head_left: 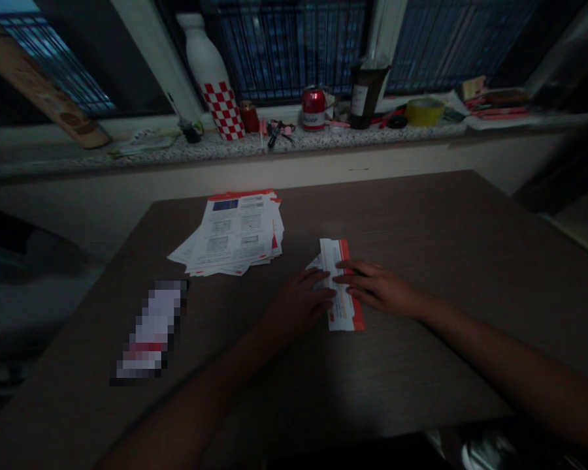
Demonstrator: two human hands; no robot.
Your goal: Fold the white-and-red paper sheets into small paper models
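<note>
Head cam, dim room. The left hand and right hand are both down on a folded paper leaflet at centre-right of the table, orange-red band along its right edge. Both hands are open and flat, fingers extended, not curled. The fingertips of the left lie over the leaflet's left side, those of the right over its upper part, nearly meeting. No pinch visible; whether they're pressing down, can't tell.

Upper middle of the brown wood-grain table: a loose fanned stack of printed sheets, red along the top edge, well apart from both hands. Lower left: a pixelated oblong lying flat, too blurred to identify.

Top of frame, past the table, a speckled granite sill carries a white bottle with red checks, a red soda can, a dark bottle and a yellow tape roll – papers at upper right. A wooden plank leans at upper left, barred window behind.
</note>
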